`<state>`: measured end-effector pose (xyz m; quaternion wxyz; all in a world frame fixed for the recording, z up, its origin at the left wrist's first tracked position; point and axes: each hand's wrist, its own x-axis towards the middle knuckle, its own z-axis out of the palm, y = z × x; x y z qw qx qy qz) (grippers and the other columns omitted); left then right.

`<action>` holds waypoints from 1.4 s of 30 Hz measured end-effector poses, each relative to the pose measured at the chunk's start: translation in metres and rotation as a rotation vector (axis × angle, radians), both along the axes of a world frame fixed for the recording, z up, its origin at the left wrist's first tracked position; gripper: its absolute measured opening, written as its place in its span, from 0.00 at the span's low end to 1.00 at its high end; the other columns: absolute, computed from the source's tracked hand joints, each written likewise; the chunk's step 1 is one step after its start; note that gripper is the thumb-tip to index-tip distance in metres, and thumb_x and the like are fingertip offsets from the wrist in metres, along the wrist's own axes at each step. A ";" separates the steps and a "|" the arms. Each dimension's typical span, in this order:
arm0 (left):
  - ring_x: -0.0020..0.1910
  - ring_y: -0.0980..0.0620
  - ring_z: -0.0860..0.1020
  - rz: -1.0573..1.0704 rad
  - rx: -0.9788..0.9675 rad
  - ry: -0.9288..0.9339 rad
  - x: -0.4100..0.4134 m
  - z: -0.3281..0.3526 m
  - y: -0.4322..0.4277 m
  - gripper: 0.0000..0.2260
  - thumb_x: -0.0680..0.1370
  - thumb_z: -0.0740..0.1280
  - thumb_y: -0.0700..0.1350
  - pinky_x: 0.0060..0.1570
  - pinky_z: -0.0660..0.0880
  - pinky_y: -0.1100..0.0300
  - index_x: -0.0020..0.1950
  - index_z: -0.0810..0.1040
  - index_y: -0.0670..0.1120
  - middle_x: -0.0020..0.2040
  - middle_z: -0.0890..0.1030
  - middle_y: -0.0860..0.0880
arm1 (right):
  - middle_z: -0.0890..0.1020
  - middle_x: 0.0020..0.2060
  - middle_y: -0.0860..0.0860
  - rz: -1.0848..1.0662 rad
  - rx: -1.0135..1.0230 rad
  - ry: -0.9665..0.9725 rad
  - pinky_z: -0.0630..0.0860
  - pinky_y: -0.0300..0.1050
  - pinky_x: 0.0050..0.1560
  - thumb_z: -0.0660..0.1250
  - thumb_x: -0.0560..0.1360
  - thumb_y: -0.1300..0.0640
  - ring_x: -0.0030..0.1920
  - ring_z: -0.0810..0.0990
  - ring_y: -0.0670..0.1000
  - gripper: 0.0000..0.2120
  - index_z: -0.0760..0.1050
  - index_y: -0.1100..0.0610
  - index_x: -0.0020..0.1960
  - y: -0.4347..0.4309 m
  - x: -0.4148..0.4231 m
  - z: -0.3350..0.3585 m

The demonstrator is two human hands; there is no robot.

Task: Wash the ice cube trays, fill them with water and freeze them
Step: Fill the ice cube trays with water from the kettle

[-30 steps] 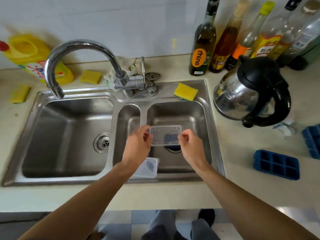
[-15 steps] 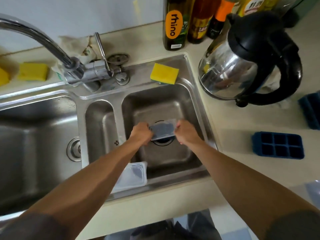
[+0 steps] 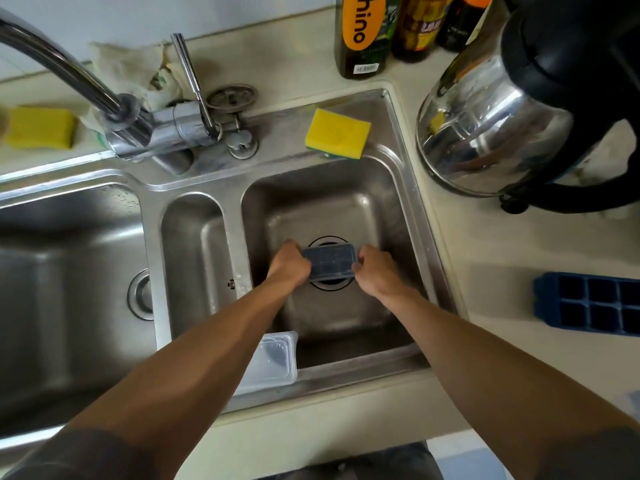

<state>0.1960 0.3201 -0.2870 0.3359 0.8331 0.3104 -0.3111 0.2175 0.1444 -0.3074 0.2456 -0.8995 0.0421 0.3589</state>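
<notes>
Hands work low in the small right basin of the steel sink (image 3: 408, 188). The left hand (image 3: 289, 263) is curled on the left end of an ice cube tray (image 3: 329, 259) and the right hand (image 3: 375, 270) on its right end, so the two are apart with the tray clamped between them. Most of the fingers are tucked under or behind the tray, and it is not clear how they lie. The tray is a small rounded rectangle, dark blue-grey, and its grid of cells looks dim and blurred, so I cannot tell whether a clear cover sits on it. It sits right over the round drain (image 3: 329, 287), which shows only as arcs above and below it, and I cannot tell whether the two touch. The left forearm crosses a clear plastic lid (image 3: 277, 362) lying on the sink's front rim and hides part of it. The basin steel is brushed and dull, with a few drops on the divider. A curved chrome faucet (image 3: 69, 71) rises at the back left, its spout cut off by the frame, and a crumpled cloth (image 3: 131, 67) lies behind it. A yellow sponge (image 3: 337, 133) lies on the back rim of the sink. On the pale counter (image 3: 502, 258) to the right lies a second blue tray (image 3: 588, 301), its square cells open upward and its far end out of frame. A shiny steel kettle (image 3: 491, 129) with a black handle stands behind it, and dark bottles (image 3: 363, 32) are cropped at the top.
</notes>
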 end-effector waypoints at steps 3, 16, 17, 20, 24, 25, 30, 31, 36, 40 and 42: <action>0.48 0.47 0.76 0.024 -0.001 0.019 0.000 -0.006 0.000 0.10 0.79 0.65 0.38 0.47 0.73 0.54 0.61 0.75 0.41 0.53 0.78 0.42 | 0.76 0.48 0.50 0.002 -0.017 0.014 0.65 0.39 0.32 0.66 0.82 0.57 0.47 0.76 0.50 0.09 0.75 0.55 0.62 0.000 0.003 -0.003; 0.45 0.39 0.82 0.037 -0.052 0.044 0.007 -0.023 0.006 0.11 0.78 0.63 0.33 0.48 0.83 0.46 0.57 0.80 0.32 0.48 0.82 0.36 | 0.80 0.47 0.52 -0.155 0.074 0.141 0.83 0.46 0.41 0.64 0.82 0.63 0.47 0.83 0.54 0.09 0.77 0.55 0.61 0.007 0.008 -0.012; 0.44 0.40 0.82 0.044 -0.064 0.045 0.007 -0.022 0.006 0.11 0.78 0.63 0.33 0.47 0.83 0.45 0.59 0.79 0.32 0.48 0.82 0.36 | 0.81 0.49 0.55 -0.167 0.089 0.173 0.83 0.46 0.39 0.64 0.82 0.63 0.48 0.84 0.56 0.08 0.77 0.56 0.60 0.005 0.009 -0.011; 0.45 0.40 0.83 0.052 -0.070 0.032 0.005 -0.018 0.004 0.12 0.79 0.62 0.33 0.48 0.84 0.45 0.60 0.79 0.32 0.54 0.83 0.34 | 0.82 0.53 0.58 -0.185 0.140 0.227 0.82 0.45 0.37 0.63 0.83 0.62 0.50 0.85 0.58 0.07 0.76 0.57 0.60 0.001 0.010 -0.002; 0.52 0.37 0.82 0.098 -0.079 0.050 -0.001 -0.007 -0.002 0.14 0.83 0.63 0.45 0.54 0.81 0.45 0.62 0.78 0.35 0.57 0.81 0.35 | 0.82 0.50 0.58 -0.165 0.162 0.208 0.85 0.48 0.43 0.62 0.83 0.63 0.48 0.85 0.57 0.06 0.76 0.57 0.56 -0.001 0.000 0.013; 0.51 0.40 0.81 0.111 -0.080 0.038 -0.001 -0.002 -0.002 0.18 0.84 0.62 0.50 0.53 0.80 0.48 0.62 0.78 0.36 0.57 0.81 0.36 | 0.83 0.48 0.57 -0.162 0.183 0.199 0.84 0.43 0.38 0.62 0.83 0.62 0.44 0.85 0.54 0.05 0.76 0.56 0.54 -0.003 -0.002 0.019; 0.50 0.42 0.81 0.285 -0.044 -0.165 -0.001 0.040 -0.005 0.31 0.82 0.54 0.66 0.47 0.77 0.54 0.63 0.77 0.40 0.59 0.79 0.36 | 0.85 0.39 0.54 -0.169 0.347 0.155 0.77 0.36 0.28 0.66 0.82 0.59 0.30 0.84 0.47 0.01 0.76 0.55 0.51 -0.022 -0.011 0.068; 0.48 0.42 0.82 0.309 -0.090 -0.194 -0.002 0.051 -0.009 0.29 0.81 0.53 0.67 0.44 0.82 0.52 0.60 0.77 0.43 0.57 0.79 0.37 | 0.86 0.38 0.54 -0.168 0.372 0.142 0.77 0.36 0.29 0.66 0.81 0.59 0.30 0.84 0.48 0.01 0.77 0.55 0.51 -0.025 -0.013 0.080; 0.39 0.45 0.81 0.197 -0.136 -0.208 -0.010 0.100 -0.029 0.28 0.81 0.52 0.67 0.24 0.79 0.58 0.54 0.77 0.45 0.51 0.78 0.41 | 0.86 0.36 0.53 -0.139 0.420 0.107 0.79 0.39 0.30 0.66 0.82 0.58 0.30 0.84 0.49 0.04 0.77 0.55 0.49 -0.047 -0.023 0.142; 0.35 0.47 0.78 0.083 -0.014 -0.267 -0.011 0.142 -0.044 0.24 0.83 0.55 0.62 0.28 0.79 0.57 0.43 0.78 0.44 0.42 0.78 0.43 | 0.86 0.37 0.53 -0.167 0.377 -0.015 0.82 0.47 0.33 0.66 0.80 0.45 0.31 0.84 0.51 0.14 0.78 0.56 0.49 -0.064 -0.023 0.186; 0.36 0.44 0.79 0.022 0.003 -0.292 -0.010 0.164 -0.054 0.23 0.83 0.55 0.56 0.30 0.79 0.55 0.47 0.79 0.39 0.44 0.80 0.39 | 0.85 0.38 0.53 -0.150 0.318 -0.149 0.83 0.52 0.38 0.66 0.77 0.38 0.36 0.85 0.54 0.20 0.77 0.56 0.47 -0.066 -0.018 0.203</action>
